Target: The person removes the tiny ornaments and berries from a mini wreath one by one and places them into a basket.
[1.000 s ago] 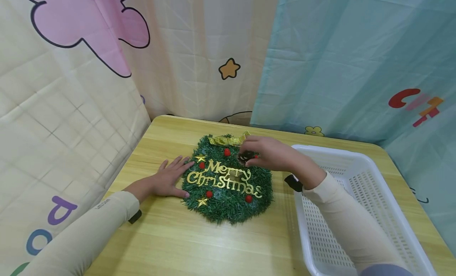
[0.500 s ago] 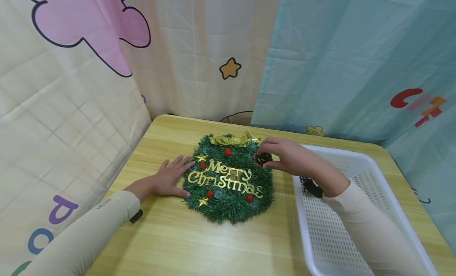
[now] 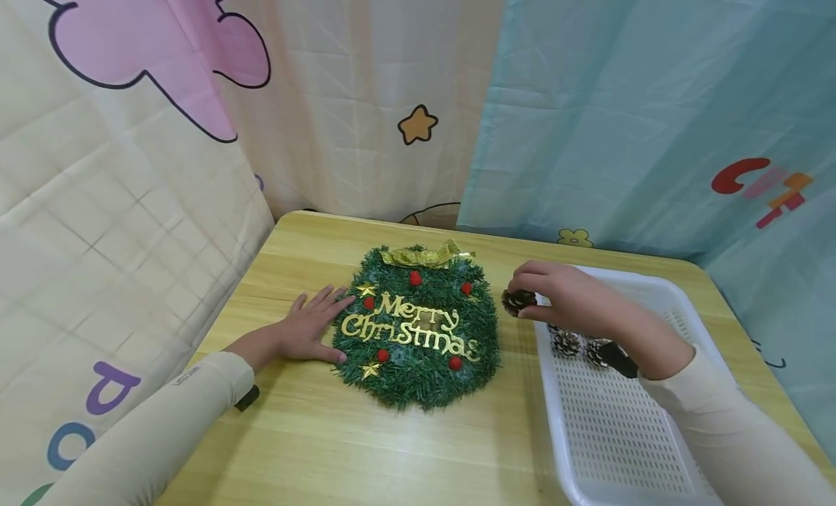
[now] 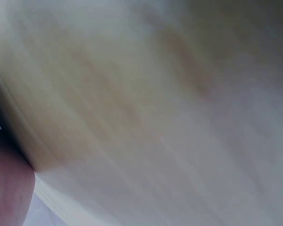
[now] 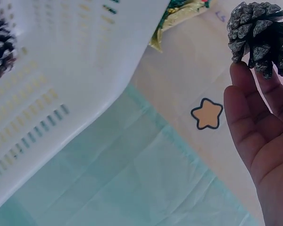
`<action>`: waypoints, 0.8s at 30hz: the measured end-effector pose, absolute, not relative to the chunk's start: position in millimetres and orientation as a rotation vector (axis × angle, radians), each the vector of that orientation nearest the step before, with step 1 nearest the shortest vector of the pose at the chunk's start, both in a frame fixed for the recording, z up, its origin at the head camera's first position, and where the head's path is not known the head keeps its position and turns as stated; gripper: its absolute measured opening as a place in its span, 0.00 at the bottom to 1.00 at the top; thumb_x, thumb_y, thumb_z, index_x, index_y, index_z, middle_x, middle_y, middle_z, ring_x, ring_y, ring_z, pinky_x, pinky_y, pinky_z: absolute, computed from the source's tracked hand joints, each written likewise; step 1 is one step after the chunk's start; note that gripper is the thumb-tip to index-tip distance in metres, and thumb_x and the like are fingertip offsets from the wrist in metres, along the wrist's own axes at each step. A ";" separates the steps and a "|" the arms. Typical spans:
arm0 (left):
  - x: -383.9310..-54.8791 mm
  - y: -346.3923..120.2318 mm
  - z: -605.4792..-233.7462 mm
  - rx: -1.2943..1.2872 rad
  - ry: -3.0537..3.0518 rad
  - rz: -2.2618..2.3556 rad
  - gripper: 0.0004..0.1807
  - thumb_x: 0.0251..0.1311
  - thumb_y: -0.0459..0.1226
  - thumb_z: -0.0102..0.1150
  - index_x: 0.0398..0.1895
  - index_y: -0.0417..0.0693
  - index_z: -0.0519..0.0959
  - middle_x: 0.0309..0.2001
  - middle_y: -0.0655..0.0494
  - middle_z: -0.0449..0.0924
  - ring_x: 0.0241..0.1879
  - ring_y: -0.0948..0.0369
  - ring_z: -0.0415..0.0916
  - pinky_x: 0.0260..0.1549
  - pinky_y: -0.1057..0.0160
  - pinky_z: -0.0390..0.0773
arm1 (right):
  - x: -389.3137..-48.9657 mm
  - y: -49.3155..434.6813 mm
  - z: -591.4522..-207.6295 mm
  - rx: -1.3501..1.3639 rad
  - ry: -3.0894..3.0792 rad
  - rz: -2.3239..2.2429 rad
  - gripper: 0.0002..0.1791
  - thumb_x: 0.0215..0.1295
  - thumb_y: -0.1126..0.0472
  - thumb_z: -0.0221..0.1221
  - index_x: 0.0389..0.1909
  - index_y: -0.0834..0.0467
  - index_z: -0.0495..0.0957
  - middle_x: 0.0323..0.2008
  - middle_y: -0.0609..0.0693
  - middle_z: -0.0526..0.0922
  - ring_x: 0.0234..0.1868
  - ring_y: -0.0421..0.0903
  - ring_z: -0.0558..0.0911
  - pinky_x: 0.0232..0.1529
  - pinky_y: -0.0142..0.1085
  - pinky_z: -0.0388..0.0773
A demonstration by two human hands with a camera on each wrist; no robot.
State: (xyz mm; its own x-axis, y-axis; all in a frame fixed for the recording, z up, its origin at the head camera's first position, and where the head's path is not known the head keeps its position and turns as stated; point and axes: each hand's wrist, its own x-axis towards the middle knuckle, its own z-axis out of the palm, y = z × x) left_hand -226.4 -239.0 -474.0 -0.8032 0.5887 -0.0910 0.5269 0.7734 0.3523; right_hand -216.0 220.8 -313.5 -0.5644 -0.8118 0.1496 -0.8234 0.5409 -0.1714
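A pine cone (image 3: 519, 303) is pinched between the thumb and fingers of my right hand (image 3: 575, 299), in the gap between wreath and basket. In the right wrist view the pine cone (image 5: 257, 35) shows grey-tipped scales above the fingers (image 5: 243, 117). My left hand (image 3: 310, 330) lies with spread, straight fingers on the table, fingertips at the left edge of the green wreath (image 3: 418, 386). Gold "Merry Christmas" letters (image 3: 408, 328), gold stars, red balls and a gold ribbon (image 3: 424, 257) decorate the wreath. The left wrist view is mostly blurred wood.
A white perforated basket (image 3: 555, 426) stands on the right of the table. Inside it, more pine cones (image 3: 567, 344) lie under my right forearm, partly hidden. The wooden table (image 3: 366, 455) backs onto printed curtains (image 3: 366, 92).
My right hand has moved right with the pine cone, from above the wreath's upper right to beside the basket's rim. The left hand and wreath have stayed put.
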 end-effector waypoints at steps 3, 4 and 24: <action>-226.2 -239.9 -474.1 0.882 2.772 0.467 0.61 0.52 0.70 0.59 0.81 0.51 0.46 0.79 0.44 0.38 0.76 0.40 0.32 0.63 0.26 0.35 | -212.2 230.7 -314.0 1.393 -2.726 0.334 0.18 0.56 0.63 0.72 0.47 0.55 0.81 0.47 0.45 0.79 0.45 0.43 0.80 0.42 0.41 0.79; -226.2 -240.2 -474.1 0.880 2.771 0.465 0.61 0.52 0.70 0.59 0.81 0.51 0.45 0.80 0.44 0.38 0.76 0.41 0.32 0.63 0.26 0.35 | -210.8 233.9 -314.1 1.380 -2.728 0.330 0.18 0.56 0.63 0.72 0.47 0.55 0.81 0.47 0.45 0.79 0.45 0.43 0.80 0.42 0.41 0.79; -225.9 -239.1 -472.4 0.903 2.778 0.465 0.60 0.53 0.70 0.59 0.81 0.50 0.46 0.79 0.43 0.39 0.76 0.39 0.33 0.62 0.25 0.36 | -189.5 286.6 -328.8 1.142 -2.941 0.293 0.18 0.55 0.62 0.73 0.46 0.52 0.80 0.44 0.42 0.80 0.43 0.43 0.81 0.40 0.41 0.80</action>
State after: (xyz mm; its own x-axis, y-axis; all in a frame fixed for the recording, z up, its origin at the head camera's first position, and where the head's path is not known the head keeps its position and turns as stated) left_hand -225.9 -239.1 -472.4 -0.7984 0.5972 -0.0768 0.5396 0.7662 0.3490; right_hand -189.5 286.6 -328.8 -0.7400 -0.6713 0.0422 -0.6664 0.7232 -0.1813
